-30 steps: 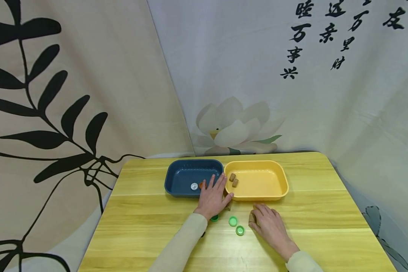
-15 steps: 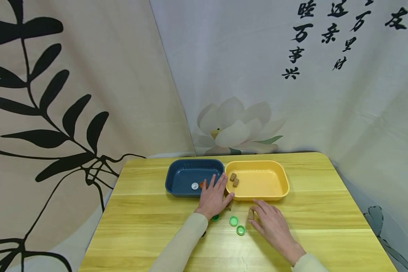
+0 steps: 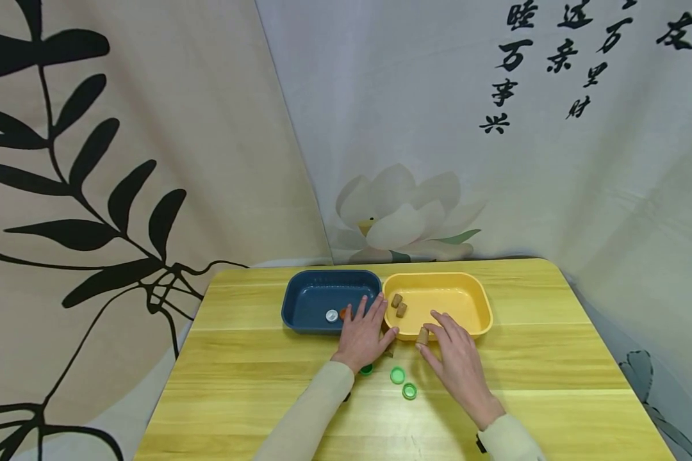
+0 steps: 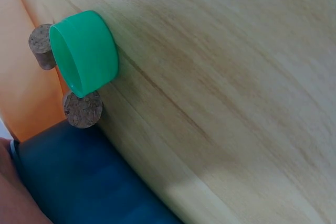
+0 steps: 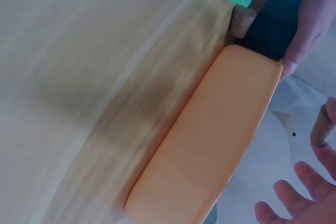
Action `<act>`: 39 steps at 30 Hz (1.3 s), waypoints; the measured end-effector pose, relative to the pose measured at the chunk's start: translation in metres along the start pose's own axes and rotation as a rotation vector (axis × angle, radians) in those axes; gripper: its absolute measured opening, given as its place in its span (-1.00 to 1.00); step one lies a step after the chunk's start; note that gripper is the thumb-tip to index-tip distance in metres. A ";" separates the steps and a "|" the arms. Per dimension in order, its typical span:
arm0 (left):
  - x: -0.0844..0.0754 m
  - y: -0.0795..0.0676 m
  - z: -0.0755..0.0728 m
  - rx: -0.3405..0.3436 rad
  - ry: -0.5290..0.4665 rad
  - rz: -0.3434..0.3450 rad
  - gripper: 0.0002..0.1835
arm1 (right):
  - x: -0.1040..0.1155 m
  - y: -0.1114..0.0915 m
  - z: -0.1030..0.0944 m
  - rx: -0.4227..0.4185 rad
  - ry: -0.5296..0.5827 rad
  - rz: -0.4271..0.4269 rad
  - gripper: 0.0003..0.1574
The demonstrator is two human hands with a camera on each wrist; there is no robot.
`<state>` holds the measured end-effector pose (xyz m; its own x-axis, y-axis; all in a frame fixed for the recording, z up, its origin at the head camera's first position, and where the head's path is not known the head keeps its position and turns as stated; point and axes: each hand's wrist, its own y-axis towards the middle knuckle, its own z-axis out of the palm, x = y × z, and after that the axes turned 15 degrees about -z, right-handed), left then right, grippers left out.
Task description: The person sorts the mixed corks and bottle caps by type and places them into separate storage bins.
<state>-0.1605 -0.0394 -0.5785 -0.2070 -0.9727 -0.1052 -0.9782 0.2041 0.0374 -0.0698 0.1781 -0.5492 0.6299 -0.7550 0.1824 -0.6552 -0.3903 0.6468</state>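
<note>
My right hand [image 3: 458, 371] pinches a cork [image 3: 423, 336] between thumb and index finger at the near rim of the yellow tray [image 3: 446, 304]. The right wrist view shows that held cork [image 5: 321, 125] above rim level, the other fingers spread. My left hand [image 3: 362, 339] rests with spread fingers where the blue tray [image 3: 317, 294] meets the yellow one. Two corks [image 3: 401, 310] lie inside the yellow tray. In the blue tray are a white cap [image 3: 331, 315] and an orange cap [image 3: 343, 314], partly hidden by fingers.
Green caps [image 3: 397, 375] lie on the wooden table [image 3: 236, 384] before the trays. The left wrist view shows two corks, one [image 4: 83, 109] by the blue tray and another [image 4: 42, 45] by the yellow, beside a green cap [image 4: 86, 53]. A printed curtain [image 3: 438, 128] hangs behind.
My right hand has carried the cork up from the table, away from me, to the yellow tray's near rim. My left hand has stayed put on the trays.
</note>
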 end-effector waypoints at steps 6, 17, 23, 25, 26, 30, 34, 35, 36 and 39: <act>0.000 0.000 0.001 0.008 0.003 -0.005 -0.18 | -0.010 0.008 0.005 -0.012 0.000 0.081 -0.43; 0.000 0.001 0.001 0.005 -0.005 -0.004 -0.18 | -0.041 0.026 0.020 0.040 -0.011 0.188 -0.44; 0.000 0.001 0.002 0.015 -0.010 -0.008 -0.19 | -0.046 0.034 0.029 0.156 0.004 0.274 -0.46; 0.000 0.001 0.001 0.015 -0.009 -0.009 -0.18 | -0.047 0.036 0.031 0.184 -0.003 0.288 -0.47; 0.000 0.001 0.001 0.016 -0.009 -0.009 -0.18 | -0.048 0.037 0.032 0.194 -0.007 0.292 -0.47; -0.001 0.000 0.001 0.020 0.002 -0.007 -0.19 | -0.050 0.041 0.036 0.231 -0.023 0.313 -0.46; -0.001 0.000 0.001 0.028 0.017 -0.007 -0.18 | -0.053 0.043 0.038 0.271 -0.029 0.344 -0.46; -0.001 0.000 0.001 0.027 0.016 -0.006 -0.18 | -0.053 0.043 0.039 0.281 -0.028 0.351 -0.46; -0.001 0.000 0.002 0.030 0.019 -0.009 -0.18 | -0.054 0.044 0.039 0.290 -0.027 0.358 -0.46; -0.001 0.001 0.002 0.021 0.012 -0.008 -0.18 | -0.055 0.043 0.040 0.315 -0.027 0.373 -0.40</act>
<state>-0.1610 -0.0386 -0.5808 -0.1990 -0.9756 -0.0930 -0.9800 0.1984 0.0159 -0.1491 0.1816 -0.5603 0.3196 -0.8855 0.3371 -0.9312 -0.2278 0.2847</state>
